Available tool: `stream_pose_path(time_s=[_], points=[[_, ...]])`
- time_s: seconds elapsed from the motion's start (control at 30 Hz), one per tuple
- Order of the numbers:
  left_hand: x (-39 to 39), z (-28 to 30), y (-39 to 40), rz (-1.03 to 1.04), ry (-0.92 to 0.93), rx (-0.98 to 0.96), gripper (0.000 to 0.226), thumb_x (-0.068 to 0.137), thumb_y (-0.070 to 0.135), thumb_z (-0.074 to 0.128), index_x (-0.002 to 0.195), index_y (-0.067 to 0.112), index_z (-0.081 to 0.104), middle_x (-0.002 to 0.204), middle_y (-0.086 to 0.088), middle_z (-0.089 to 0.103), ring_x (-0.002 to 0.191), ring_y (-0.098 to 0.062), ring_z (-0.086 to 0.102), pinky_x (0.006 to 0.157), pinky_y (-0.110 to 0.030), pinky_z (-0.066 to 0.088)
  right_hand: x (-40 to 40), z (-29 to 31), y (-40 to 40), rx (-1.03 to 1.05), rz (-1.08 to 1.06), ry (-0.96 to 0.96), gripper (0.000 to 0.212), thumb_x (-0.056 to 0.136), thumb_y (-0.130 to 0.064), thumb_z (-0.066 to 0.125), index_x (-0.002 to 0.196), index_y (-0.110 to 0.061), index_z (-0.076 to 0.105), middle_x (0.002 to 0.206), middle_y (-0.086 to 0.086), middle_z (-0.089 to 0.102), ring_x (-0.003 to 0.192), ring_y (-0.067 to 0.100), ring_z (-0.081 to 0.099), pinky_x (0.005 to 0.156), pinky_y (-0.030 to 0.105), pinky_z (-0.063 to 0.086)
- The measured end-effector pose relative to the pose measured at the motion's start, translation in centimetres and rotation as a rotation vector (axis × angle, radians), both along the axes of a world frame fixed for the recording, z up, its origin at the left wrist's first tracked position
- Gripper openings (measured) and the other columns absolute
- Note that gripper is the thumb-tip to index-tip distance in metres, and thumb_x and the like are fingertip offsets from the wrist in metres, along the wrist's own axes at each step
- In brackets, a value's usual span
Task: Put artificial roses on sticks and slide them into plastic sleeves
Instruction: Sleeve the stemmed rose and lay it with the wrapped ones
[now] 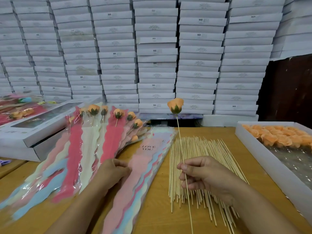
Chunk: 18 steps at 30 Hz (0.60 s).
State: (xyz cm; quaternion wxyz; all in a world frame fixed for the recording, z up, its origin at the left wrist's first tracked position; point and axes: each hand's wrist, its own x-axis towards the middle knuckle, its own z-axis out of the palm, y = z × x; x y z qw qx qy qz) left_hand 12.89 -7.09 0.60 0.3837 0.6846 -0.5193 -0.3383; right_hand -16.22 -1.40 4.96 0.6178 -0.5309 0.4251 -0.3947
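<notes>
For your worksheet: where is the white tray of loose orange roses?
The white tray of loose orange roses sits at the table's right edge, right of the wooden sticks.

Orange rose (pixel 175 104) with green base; pale sticks (pixel 199 159); pink, blue and cream sleeves (pixel 145 168); white boxes (pixel 157 53); yellow-brown bench (pixel 160 208).

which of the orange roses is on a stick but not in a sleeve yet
The rose held upright on a stick by the right hand; the others are sleeved or loose in the tray.
</notes>
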Motion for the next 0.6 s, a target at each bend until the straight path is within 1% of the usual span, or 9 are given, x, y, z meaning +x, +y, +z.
stream_pose_path(time_s=[0.07, 0.13, 0.2, 0.27, 0.3, 0.4, 0.47, 0.53, 0.6], points=[[-0.12, -0.34, 0.12, 0.021, -0.081, -0.062, 0.012, 0.083, 0.014, 0.076, 0.07, 0.013, 0.076, 0.058, 0.0, 0.071, 0.041, -0.005, 0.056, 0.043, -0.019, 0.044, -0.03, 0.02, -0.02, -0.007, 0.007, 0.0, 0.017, 0.076, -0.022, 0.075, 0.089, -0.014, 0.08, 0.083, 0.014, 0.073, 0.071, 0.023, 0.073, 0.055, 0.022, 0.057], [-0.22, -0.48, 0.39, 0.033, -0.211, -0.132, 0.015, 0.082, 0.019, 0.076, 0.067, 0.016, 0.075, 0.062, 0.003, 0.072, 0.05, -0.005, 0.061, 0.047, -0.018, 0.046, -0.05, 0.02, -0.05, -0.011, 0.009, 0.002, 0.015, 0.077, -0.022, 0.074, 0.089, -0.014, 0.08, 0.082, 0.013, 0.073, 0.071, 0.023, 0.073, 0.055, 0.022, 0.057], [-0.22, -0.44, 0.63, 0.022, -0.316, -0.155, 0.017, 0.083, 0.024, 0.075, 0.067, 0.017, 0.074, 0.066, 0.003, 0.073, 0.062, -0.011, 0.067, 0.056, -0.026, 0.052, -0.12, -0.01, -0.05, -0.014, 0.01, 0.005, 0.015, 0.079, -0.021, 0.075, 0.089, -0.012, 0.08, 0.082, 0.014, 0.073, 0.07, 0.023, 0.072, 0.055, 0.022, 0.057], [-0.26, -0.25, 0.78, 0.02, -0.347, -0.163, 0.019, 0.085, 0.027, 0.073, 0.07, 0.016, 0.073, 0.068, 0.001, 0.073, 0.07, -0.019, 0.069, 0.066, -0.035, 0.055, -0.2, -0.04, -0.06, -0.015, 0.01, 0.001, 0.016, 0.079, -0.021, 0.075, 0.09, -0.01, 0.079, 0.083, 0.015, 0.073, 0.07, 0.023, 0.072, 0.054, 0.022, 0.057], [-0.29, -0.15, 0.84, 0.025, -0.338, -0.173, 0.02, 0.086, 0.029, 0.072, 0.071, 0.015, 0.073, 0.07, 0.0, 0.073, 0.072, -0.02, 0.069, 0.068, -0.036, 0.055, -0.23, -0.04, -0.04, -0.015, 0.009, 0.001, 0.017, 0.077, -0.021, 0.076, 0.089, -0.01, 0.079, 0.083, 0.015, 0.073, 0.069, 0.023, 0.072, 0.054, 0.022, 0.057], [-0.58, -0.1, 0.97, 0.037, -0.203, -0.19, 0.02, 0.087, 0.03, 0.073, 0.073, 0.015, 0.073, 0.072, -0.002, 0.073, 0.071, -0.019, 0.068, 0.065, -0.033, 0.053, -0.22, -0.03, -0.08, -0.02, 0.016, 0.005, 0.019, 0.075, -0.024, 0.077, 0.089, -0.012, 0.079, 0.083, 0.014, 0.073, 0.069, 0.022, 0.071, 0.054, 0.023, 0.057], [-0.76, -0.16, 0.97, 0.014, -0.013, -0.153, 0.015, 0.087, 0.025, 0.074, 0.077, 0.015, 0.075, 0.073, -0.004, 0.075, 0.062, -0.02, 0.065, 0.058, -0.029, 0.051, -0.2, -0.07, -0.13, -0.015, 0.019, 0.003, 0.018, 0.076, -0.024, 0.077, 0.09, -0.012, 0.08, 0.085, 0.013, 0.073, 0.069, 0.022, 0.072, 0.054, 0.022, 0.057], [-0.83, -0.05, 0.91, -0.041, 0.22, -0.067, 0.01, 0.088, 0.02, 0.075, 0.086, 0.01, 0.077, 0.078, -0.016, 0.074, 0.06, -0.026, 0.061, 0.058, -0.032, 0.049, -0.2, -0.18, -0.2, -0.01, 0.017, 0.006, 0.018, 0.077, -0.024, 0.077, 0.09, -0.012, 0.08, 0.089, 0.013, 0.075, 0.069, 0.022, 0.072, 0.054, 0.022, 0.056], [-0.71, 0.33, 0.97, -0.103, 0.402, 0.028, 0.019, 0.088, 0.016, 0.076, 0.1, 0.002, 0.075, 0.083, -0.023, 0.07, 0.058, -0.026, 0.057, 0.054, -0.031, 0.048, -0.18, -0.33, -0.26, -0.001, 0.015, 0.007, 0.021, 0.077, -0.024, 0.077, 0.092, -0.01, 0.079, 0.097, 0.013, 0.076, 0.069, 0.021, 0.072, 0.053, 0.021, 0.055]])
